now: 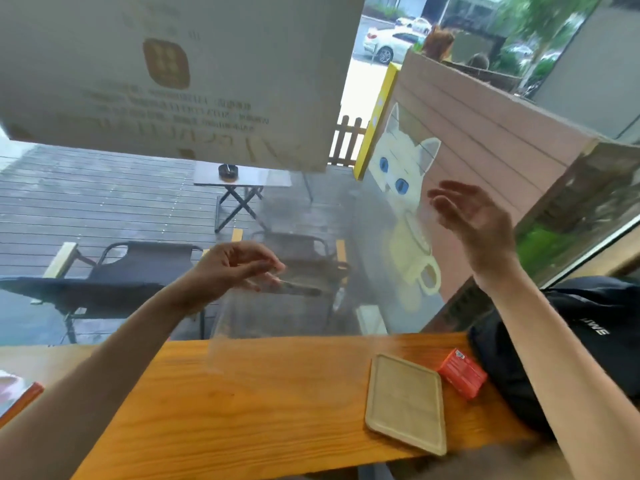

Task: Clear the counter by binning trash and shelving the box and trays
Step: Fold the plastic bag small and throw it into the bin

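A big white cardboard box with a gold logo and upside-down print fills the upper left, high above the counter; what bears it is out of view. Neither hand touches it. My left hand is raised below it, fingers loosely curled around nothing. My right hand is lifted to the right with fingers spread and the palm turned left. A pale rectangular tray lies flat on the wooden counter, near its front edge. A small orange packet lies just right of the tray.
A black backpack sits on the counter's right end under my right forearm. A window pane stands right behind the counter; outside are a deck, folding chairs and a small table. An orange-edged object shows at the far left.
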